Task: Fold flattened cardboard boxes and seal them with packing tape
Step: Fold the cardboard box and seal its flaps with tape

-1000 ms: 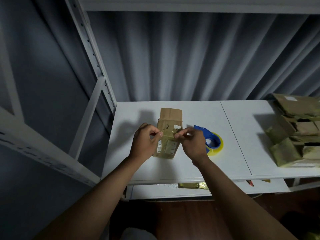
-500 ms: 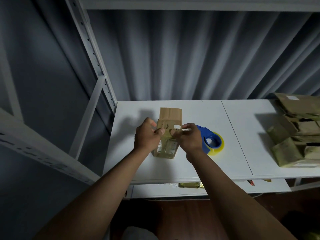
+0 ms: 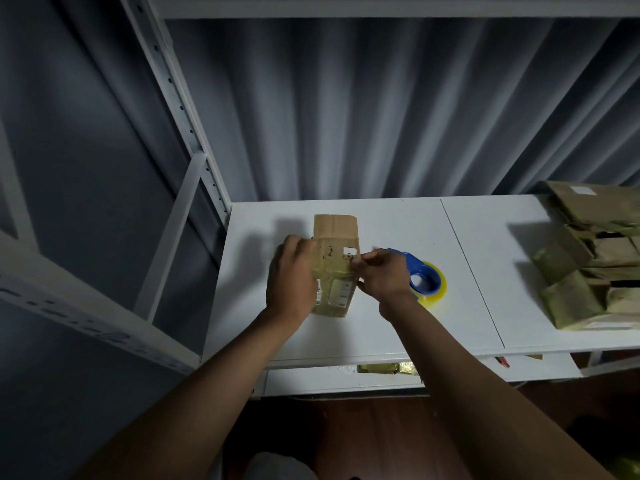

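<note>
A small brown cardboard box (image 3: pixel 335 268) with white labels stands on the white table (image 3: pixel 388 216), its far flap raised. My left hand (image 3: pixel 292 277) wraps around the box's left side. My right hand (image 3: pixel 382 275) pinches the box's right edge near the top, fingers curled against the cardboard. A blue tape dispenser with a yellowish roll (image 3: pixel 424 280) lies on the table just right of my right hand, partly hidden by it.
A pile of flattened and folded brown boxes (image 3: pixel 595 261) fills the table's right end. White shelf uprights (image 3: pixel 180 109) rise at the left. A grey curtain hangs behind. A lower shelf holds yellowish packets (image 3: pixel 386 368).
Both hands shifted from pinching the box's top middle out to its sides. The left hand now covers the left face; the box stands a little more upright.
</note>
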